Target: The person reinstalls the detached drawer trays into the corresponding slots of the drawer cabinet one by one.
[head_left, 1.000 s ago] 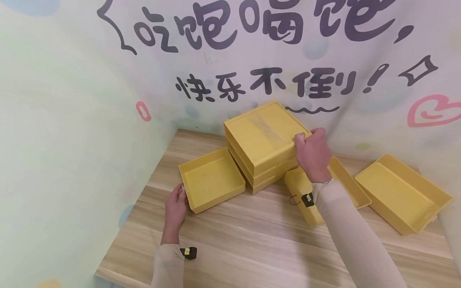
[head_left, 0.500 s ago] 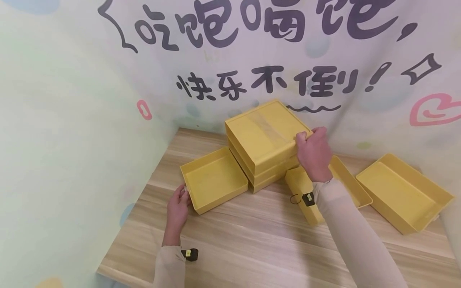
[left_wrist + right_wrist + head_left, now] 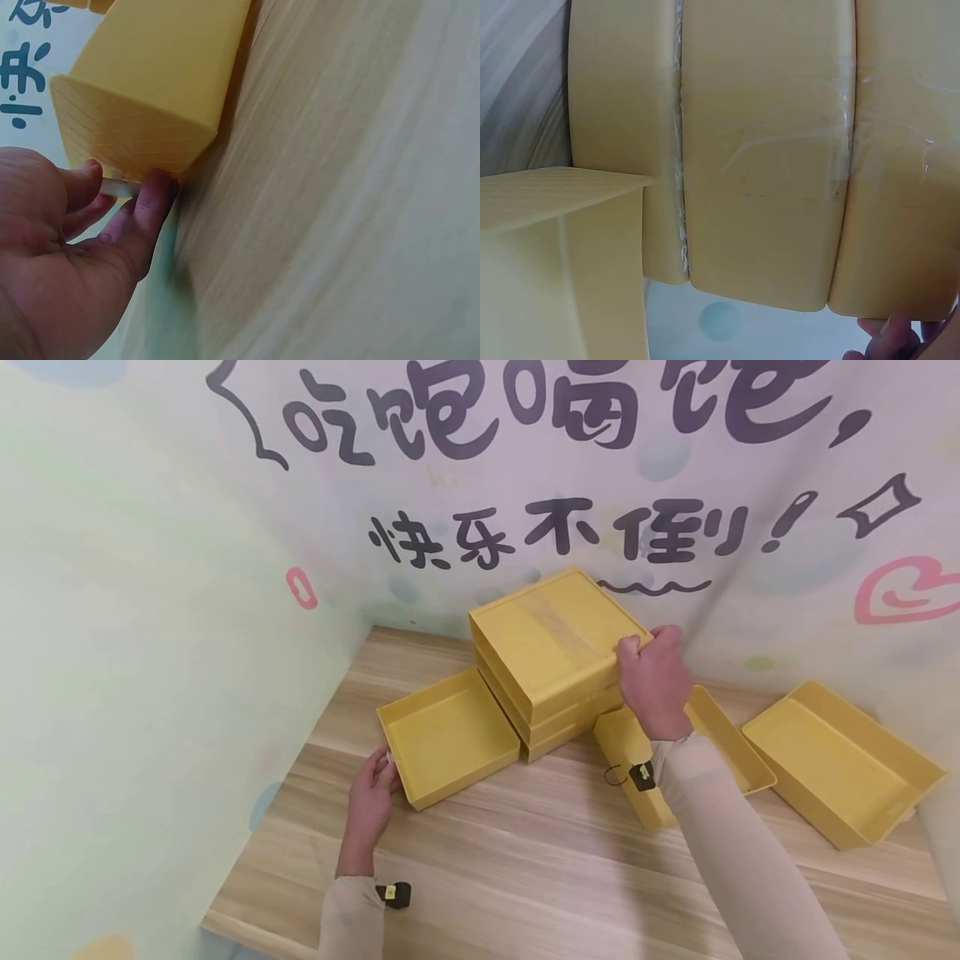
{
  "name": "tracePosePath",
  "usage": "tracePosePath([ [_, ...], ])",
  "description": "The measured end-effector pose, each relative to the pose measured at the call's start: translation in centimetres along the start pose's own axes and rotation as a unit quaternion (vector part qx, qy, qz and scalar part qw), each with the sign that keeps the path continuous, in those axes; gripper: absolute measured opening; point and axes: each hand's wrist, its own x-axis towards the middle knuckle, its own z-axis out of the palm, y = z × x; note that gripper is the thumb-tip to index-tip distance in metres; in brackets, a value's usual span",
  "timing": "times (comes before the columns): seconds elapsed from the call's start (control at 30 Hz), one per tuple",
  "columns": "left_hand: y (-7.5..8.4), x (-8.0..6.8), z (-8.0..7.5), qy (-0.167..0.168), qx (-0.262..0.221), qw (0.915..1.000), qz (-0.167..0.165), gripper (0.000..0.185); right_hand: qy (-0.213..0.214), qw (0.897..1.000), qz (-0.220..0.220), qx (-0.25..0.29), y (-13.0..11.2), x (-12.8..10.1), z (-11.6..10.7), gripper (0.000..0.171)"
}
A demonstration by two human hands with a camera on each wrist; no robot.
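My left hand (image 3: 371,799) pinches the small whitish knob (image 3: 120,187) on the front of a shallow yellow drawer (image 3: 450,735). That drawer lies open side up, left of a stacked yellow drawer case (image 3: 551,639), its inner corner close to the case. Clear tape (image 3: 780,139) runs across the case's tiers. At the case's upper right corner, my right hand (image 3: 656,681) grips the top edge; in the right wrist view only its fingertips (image 3: 896,334) show, at the lower right.
A second yellow drawer (image 3: 630,743) stands tipped right of the case, partly hidden behind my right forearm. Farther right lies another yellow drawer (image 3: 840,760), open side up. The wood-grain table (image 3: 510,860) meets a printed wall (image 3: 450,602) behind and a side wall at left.
The drawer at my left hand has shifted very slightly toward me, with the hand still on its knob. My right hand keeps its grip on the case.
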Motion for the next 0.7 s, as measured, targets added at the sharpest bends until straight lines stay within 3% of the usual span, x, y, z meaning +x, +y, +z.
tracePosePath([
  [0.37, -0.29, 0.07, 0.23, 0.006, -0.001, 0.9999, 0.012, 0.048, 0.001, 1.0, 0.007, 0.0, 0.14, 0.01, 0.02, 0.049],
  [0.7, -0.34, 0.02, 0.06, 0.001, -0.01, 0.9999, -0.013, 0.048, 0.004, 1.0, 0.008, 0.001, 0.21, -0.05, 0.26, 0.049],
])
